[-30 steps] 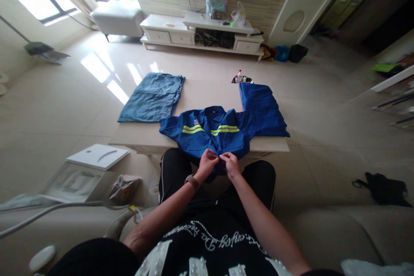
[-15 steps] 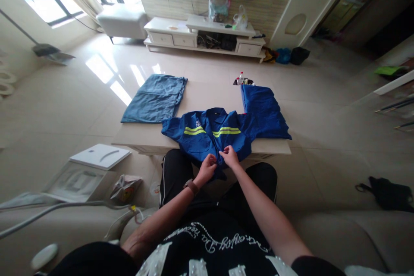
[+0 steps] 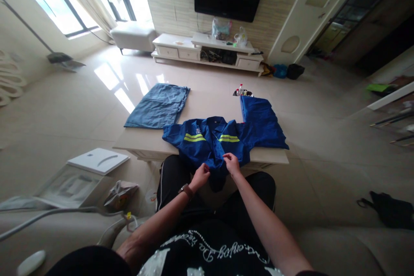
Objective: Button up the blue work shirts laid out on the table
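A blue work jacket [image 3: 207, 144] with yellow reflective stripes lies front-up on the low table [image 3: 142, 144], its hem hanging over the near edge onto my lap. My left hand [image 3: 200, 176] pinches the left front edge near the hem. My right hand [image 3: 231, 164] pinches the right front edge a little higher. Both hands are closed on the cloth, slightly apart.
A folded faded-blue garment [image 3: 158, 105] lies at the table's far left, a folded bright-blue one [image 3: 261, 116] at the far right. Small bottles [image 3: 241, 91] stand at the far edge. A white box [image 3: 97, 160] sits on the floor to my left, a TV stand [image 3: 207, 47] beyond.
My hands were together at the jacket's front closure; now they have parted, the left lower, the right higher. The camera has tilted up a little.
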Motion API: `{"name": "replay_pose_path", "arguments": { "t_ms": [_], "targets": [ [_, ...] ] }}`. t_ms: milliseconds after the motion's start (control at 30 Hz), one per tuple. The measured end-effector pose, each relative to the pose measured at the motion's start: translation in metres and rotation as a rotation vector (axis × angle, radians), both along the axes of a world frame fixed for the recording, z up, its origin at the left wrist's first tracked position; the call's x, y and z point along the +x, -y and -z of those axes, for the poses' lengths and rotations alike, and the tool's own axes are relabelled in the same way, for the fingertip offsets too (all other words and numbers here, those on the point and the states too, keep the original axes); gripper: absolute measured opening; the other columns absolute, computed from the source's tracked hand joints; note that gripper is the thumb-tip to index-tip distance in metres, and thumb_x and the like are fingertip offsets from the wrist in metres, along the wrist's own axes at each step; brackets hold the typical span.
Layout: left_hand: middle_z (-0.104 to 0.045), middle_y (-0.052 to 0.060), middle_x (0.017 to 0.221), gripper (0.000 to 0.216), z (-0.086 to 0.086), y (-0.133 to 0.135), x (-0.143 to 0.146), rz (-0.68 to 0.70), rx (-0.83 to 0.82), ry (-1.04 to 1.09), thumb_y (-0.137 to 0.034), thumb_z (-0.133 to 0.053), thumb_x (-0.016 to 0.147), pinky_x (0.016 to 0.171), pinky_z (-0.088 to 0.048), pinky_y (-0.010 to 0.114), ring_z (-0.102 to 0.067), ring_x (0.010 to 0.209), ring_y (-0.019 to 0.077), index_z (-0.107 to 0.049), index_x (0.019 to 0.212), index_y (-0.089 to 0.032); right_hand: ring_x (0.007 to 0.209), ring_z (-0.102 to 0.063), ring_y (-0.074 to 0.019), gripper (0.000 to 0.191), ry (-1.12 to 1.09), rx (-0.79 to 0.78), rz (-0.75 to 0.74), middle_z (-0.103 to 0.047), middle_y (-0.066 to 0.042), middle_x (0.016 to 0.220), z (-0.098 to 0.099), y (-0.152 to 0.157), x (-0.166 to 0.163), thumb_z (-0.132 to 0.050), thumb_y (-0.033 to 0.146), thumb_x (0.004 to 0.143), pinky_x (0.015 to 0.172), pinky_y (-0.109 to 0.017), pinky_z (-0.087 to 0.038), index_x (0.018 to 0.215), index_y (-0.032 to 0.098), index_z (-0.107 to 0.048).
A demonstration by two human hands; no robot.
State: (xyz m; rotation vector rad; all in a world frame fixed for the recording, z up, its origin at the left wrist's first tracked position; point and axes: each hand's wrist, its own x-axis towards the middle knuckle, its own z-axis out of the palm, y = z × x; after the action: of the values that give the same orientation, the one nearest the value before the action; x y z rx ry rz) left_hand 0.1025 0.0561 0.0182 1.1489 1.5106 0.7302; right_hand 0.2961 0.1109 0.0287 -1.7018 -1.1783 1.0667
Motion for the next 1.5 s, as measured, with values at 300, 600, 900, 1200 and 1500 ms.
{"name": "replay_pose_path", "arguments": {
  "t_ms": [300, 600, 900, 1200, 1500],
  "targets": [
    [-0.065, 0.0, 0.079, 0.016, -0.017, -0.005, -0.019, -0.019, 0.042, -0.038, -0.008, -0.062, 0.072, 0.069, -0.045, 0.024, -0.058, 0.071, 0.0135, -0.063, 0.085, -0.018, 0.071, -0.064, -0.0209, 0.017, 0.0, -0.006, 0.028, -0.068, -0.001, 0.069, 0.001, 0.016, 0.001, -0.062, 0.032, 0.057, 0.071, -0.034, -0.052, 0.07, 0.022, -0.065],
    [-0.064, 0.004, 0.087, 0.026, -0.019, -0.047, -0.048, -0.247, 0.027, -0.14, -0.018, -0.064, 0.078, 0.074, -0.05, 0.027, -0.062, 0.078, 0.0164, -0.056, 0.103, -0.018, 0.086, -0.071, -0.0268, 0.017, 0.016, -0.034, -0.014, -0.074, -0.004, 0.079, 0.012, 0.026, 0.0, -0.064, 0.029, 0.059, 0.085, -0.044, -0.057, 0.075, 0.023, -0.068],
    [-0.055, 0.019, 0.129, 0.048, -0.005, -0.179, -0.061, -0.471, 0.082, -0.329, -0.021, -0.06, 0.083, 0.11, -0.045, 0.041, -0.056, 0.125, 0.0281, -0.046, 0.128, -0.012, 0.094, -0.074, -0.0296, 0.025, 0.118, -0.097, -0.29, -0.077, -0.008, 0.093, 0.028, 0.003, 0.014, -0.073, 0.019, 0.059, 0.089, -0.046, -0.058, 0.081, 0.029, -0.078],
    [-0.052, 0.022, 0.144, 0.056, 0.028, -0.283, -0.147, -0.063, 0.017, -0.86, -0.031, -0.068, 0.078, 0.11, -0.043, 0.05, -0.046, 0.136, 0.0398, -0.058, 0.131, -0.016, 0.149, -0.036, -0.0285, 0.057, 0.65, 0.098, -0.273, -0.057, -0.014, 0.149, 0.007, -0.203, 0.104, -0.062, 0.015, 0.074, 0.122, -0.049, -0.031, 0.131, 0.018, -0.066],
    [-0.074, 0.012, 0.114, 0.04, 0.006, -0.264, -0.181, 0.169, 0.15, -0.949, -0.041, -0.046, 0.097, 0.088, -0.049, 0.034, -0.068, 0.106, 0.0296, -0.061, 0.13, -0.026, 0.1, -0.069, -0.0242, 0.022, 1.01, -0.01, -0.446, -0.077, -0.011, 0.106, -0.02, -0.263, 0.153, -0.06, 0.032, 0.091, 0.093, -0.036, -0.046, 0.103, 0.023, -0.076]
  ]
}}
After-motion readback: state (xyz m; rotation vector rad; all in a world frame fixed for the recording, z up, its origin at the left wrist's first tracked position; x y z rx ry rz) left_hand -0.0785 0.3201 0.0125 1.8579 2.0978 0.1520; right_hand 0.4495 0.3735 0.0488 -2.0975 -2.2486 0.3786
